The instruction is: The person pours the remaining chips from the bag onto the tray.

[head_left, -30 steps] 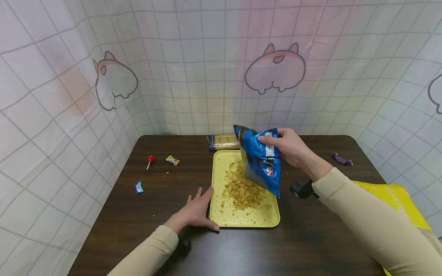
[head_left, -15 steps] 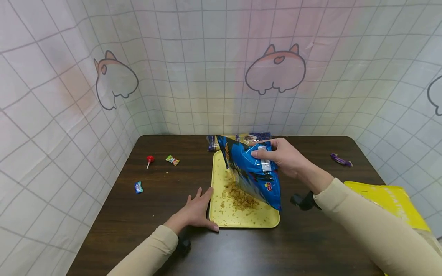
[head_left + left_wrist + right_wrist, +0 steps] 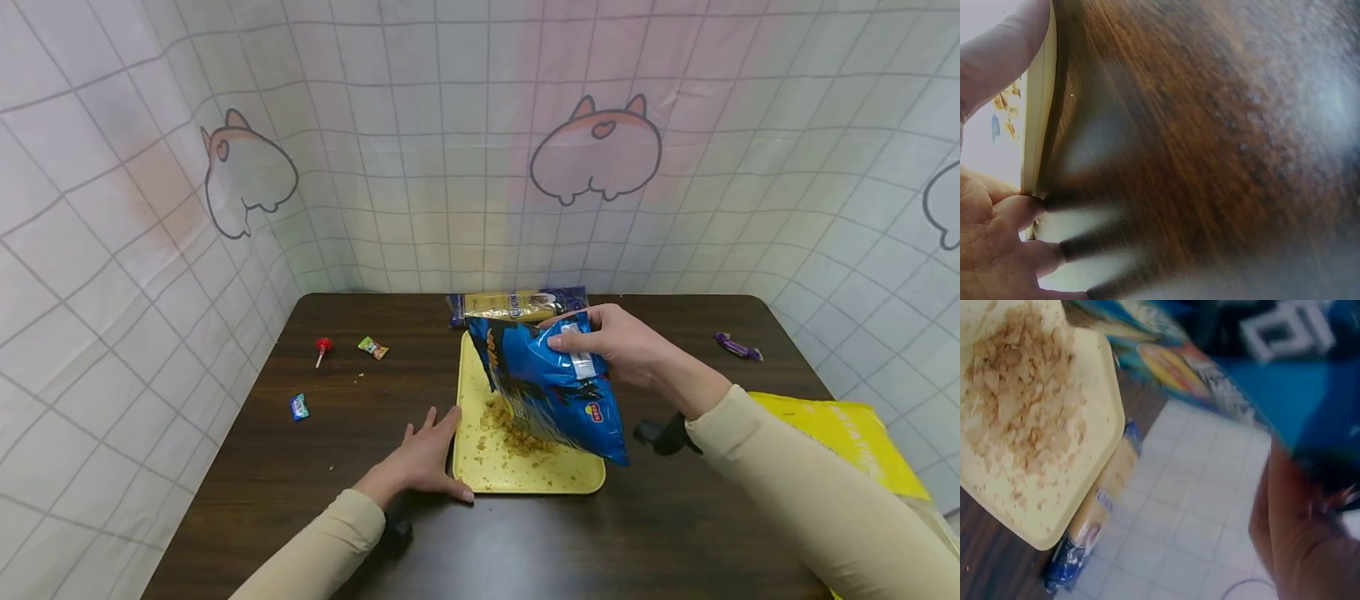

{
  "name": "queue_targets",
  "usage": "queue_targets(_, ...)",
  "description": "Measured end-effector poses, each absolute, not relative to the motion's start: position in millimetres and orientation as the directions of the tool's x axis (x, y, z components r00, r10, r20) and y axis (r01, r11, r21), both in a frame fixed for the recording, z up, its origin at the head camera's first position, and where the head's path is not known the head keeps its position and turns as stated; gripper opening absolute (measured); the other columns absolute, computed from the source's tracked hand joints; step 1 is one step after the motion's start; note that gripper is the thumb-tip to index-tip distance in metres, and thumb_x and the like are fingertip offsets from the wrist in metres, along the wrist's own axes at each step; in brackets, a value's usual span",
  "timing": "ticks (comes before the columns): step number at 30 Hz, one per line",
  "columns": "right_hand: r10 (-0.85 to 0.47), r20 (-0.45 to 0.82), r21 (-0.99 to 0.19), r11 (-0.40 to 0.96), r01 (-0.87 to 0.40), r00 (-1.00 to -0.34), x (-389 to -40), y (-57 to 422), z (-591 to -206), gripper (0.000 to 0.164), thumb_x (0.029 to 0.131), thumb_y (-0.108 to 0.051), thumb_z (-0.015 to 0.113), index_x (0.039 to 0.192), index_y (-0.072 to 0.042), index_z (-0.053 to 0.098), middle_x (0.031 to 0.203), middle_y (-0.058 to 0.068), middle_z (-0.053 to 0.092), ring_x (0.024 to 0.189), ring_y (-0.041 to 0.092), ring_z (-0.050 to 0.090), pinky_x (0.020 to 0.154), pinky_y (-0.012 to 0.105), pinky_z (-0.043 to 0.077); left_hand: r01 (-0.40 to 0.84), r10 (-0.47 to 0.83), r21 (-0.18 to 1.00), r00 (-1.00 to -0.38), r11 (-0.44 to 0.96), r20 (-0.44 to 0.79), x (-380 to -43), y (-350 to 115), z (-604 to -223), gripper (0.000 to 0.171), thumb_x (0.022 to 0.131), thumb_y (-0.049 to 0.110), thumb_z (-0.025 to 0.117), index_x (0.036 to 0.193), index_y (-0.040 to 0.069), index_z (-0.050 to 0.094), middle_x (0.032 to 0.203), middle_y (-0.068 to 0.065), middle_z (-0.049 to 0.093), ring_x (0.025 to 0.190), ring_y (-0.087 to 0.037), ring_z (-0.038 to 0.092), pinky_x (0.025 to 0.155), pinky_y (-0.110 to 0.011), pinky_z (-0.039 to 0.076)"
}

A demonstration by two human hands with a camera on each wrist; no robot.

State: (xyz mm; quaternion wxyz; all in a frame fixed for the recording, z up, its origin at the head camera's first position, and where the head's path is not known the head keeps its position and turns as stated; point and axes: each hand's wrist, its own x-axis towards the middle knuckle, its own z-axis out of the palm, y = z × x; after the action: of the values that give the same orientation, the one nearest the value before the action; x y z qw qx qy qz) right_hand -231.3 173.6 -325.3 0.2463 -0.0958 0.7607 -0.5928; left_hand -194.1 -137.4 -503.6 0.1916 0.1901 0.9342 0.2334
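My right hand (image 3: 630, 346) grips a blue chip bag (image 3: 558, 387) by its upper part, thumb on the near face. The bag is tilted over a yellow tray (image 3: 468, 375) and hides much of it. Crushed potato chips (image 3: 1019, 387) lie heaped on the tray, with small crumbs spread around them in the right wrist view. At the tray's left edge, my left hand (image 3: 420, 462) rests with fingers spread. In the left wrist view, its thumb (image 3: 1004, 53) and fingertips lie along the outer side of the tray rim (image 3: 1041, 106).
Behind the tray lies a long pack of pasta (image 3: 517, 305). On the left are a red lollipop (image 3: 323, 344), a green candy (image 3: 372, 347) and a blue candy (image 3: 299, 407). A purple candy (image 3: 738, 346) and a large yellow bag (image 3: 847, 433) lie on the right.
The right hand has lowered the blue chip bag and moved it slightly left, tipping it further over the tray. More of the pasta pack shows now. The left hand has stayed in place.
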Motion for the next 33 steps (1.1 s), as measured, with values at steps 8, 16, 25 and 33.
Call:
queue_targets(8,-0.372,0.044,-0.845,0.481,-0.233,-0.927,-233,178,-324,0.045,0.098,-0.028,0.072,0.140,-0.016,0.065,0.055,-0.005,0.043,0.045,0.012,0.037,0.051,0.029,0.041,0.279,0.450,0.505,-0.856,0.817,-0.254,-194,-138,-505,0.136,0.065,0.053,0.094,0.163,0.001,0.016,0.169,-0.017,0.025,0.156,-0.049,0.012,0.115,-0.078,0.015)
queue_targets(16,-0.334,0.056,-0.820,0.522,-0.234,-0.941,-242,180,-324,0.043,0.097,-0.031,0.073,0.137,-0.017,0.067,0.054,-0.003,0.034,0.048,0.018,0.031,0.053,0.032,0.035,0.279,0.452,0.508,-0.854,0.815,-0.257,-193,-138,-505,0.137,0.065,0.053,0.094,0.164,0.002,0.015,0.169,-0.017,0.024,0.157,-0.049,0.011,0.116,-0.077,0.014)
queue_targets(25,-0.335,0.025,-0.810,0.546,-0.216,-0.942,-249,178,-330,0.044,0.097,-0.030,0.073,0.138,-0.017,0.066,0.051,-0.005,0.034,0.044,0.015,0.030,0.049,0.031,0.036,0.274,0.450,0.506,-0.853,0.818,-0.266,-194,-138,-505,0.137,0.065,0.054,0.094,0.164,0.002,0.014,0.169,-0.016,0.024,0.157,-0.048,0.010,0.116,-0.077,0.014)
queue_targets(33,-0.352,0.038,-0.806,0.542,-0.237,-0.935,-247,182,-329,0.043,0.097,-0.029,0.073,0.138,-0.019,0.066,0.051,-0.005,0.032,0.044,0.015,0.028,0.048,0.030,0.034,0.274,0.446,0.496,-0.853,0.824,-0.270,-196,-138,-507,0.137,0.065,0.056,0.094,0.164,0.003,0.014,0.169,-0.016,0.024,0.157,-0.048,0.011,0.116,-0.077,0.014)
